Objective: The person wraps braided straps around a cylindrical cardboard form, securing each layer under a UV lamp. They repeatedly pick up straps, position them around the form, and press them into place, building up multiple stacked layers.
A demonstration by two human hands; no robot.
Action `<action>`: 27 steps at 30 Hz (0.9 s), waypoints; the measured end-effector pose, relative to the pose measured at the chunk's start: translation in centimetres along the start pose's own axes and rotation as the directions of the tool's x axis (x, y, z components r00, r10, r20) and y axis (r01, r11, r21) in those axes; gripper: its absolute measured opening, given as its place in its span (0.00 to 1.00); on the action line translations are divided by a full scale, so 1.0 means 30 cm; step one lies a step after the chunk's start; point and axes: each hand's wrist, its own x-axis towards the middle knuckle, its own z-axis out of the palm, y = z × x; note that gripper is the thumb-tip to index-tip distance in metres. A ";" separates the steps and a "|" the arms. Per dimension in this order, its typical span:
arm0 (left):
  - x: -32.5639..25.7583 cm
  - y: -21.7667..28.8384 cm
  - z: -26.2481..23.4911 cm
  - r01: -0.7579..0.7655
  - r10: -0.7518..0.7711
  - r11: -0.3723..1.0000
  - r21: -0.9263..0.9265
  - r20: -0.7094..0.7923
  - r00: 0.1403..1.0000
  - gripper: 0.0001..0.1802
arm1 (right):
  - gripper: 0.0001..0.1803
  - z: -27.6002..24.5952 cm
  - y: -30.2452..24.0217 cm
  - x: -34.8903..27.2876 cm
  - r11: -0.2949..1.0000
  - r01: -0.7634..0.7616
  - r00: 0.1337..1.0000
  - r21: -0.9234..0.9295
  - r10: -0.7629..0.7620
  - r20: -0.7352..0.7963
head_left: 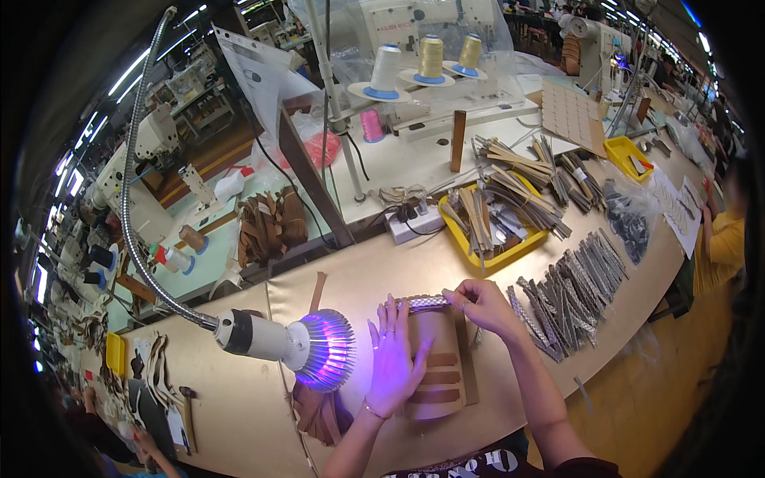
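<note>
A silver, woven-looking strip (424,302) lies across the far end of a brown, rounded block (433,333). My left hand (392,354) rests flat on the left side of the block, fingers stretched out, with fingertips at the strip's left end. At the strip's right end my right hand (484,307) pinches it between thumb and finger. Several brown leather strips (440,378) lie crosswise on the near part of the block, to the right of my left hand. A flat brown board (470,382) shows beneath the block's right side.
A lit lamp (323,350) on a bendable metal arm stands close left of my left hand. Bundled strips fill a yellow tray (510,259) beyond my right hand. Rows of grey and silver strips (562,307) lie right. Thread cones (430,60) stand behind; a hammer (188,418) lies far left.
</note>
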 end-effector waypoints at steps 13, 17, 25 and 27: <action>-0.005 0.025 -0.018 -0.027 0.026 0.994 0.106 0.012 1.000 0.41 | 0.15 0.071 0.042 -0.042 0.964 0.122 0.979 0.237 -0.077 -0.189; -0.031 0.022 -0.036 -0.011 0.013 0.994 0.110 -0.021 1.000 0.41 | 0.15 0.043 0.074 -0.049 0.948 0.180 0.951 0.263 -0.099 -0.293; -0.215 -0.048 -0.073 0.108 -0.133 0.978 -0.181 -0.132 0.982 0.29 | 0.14 -0.029 0.228 -0.234 0.988 -0.045 0.924 0.150 0.099 -0.371; -0.270 -0.049 -0.060 0.167 -0.195 0.965 -0.203 -0.128 0.972 0.26 | 0.15 -0.005 0.246 -0.298 0.989 -0.146 0.921 -0.010 0.133 -0.365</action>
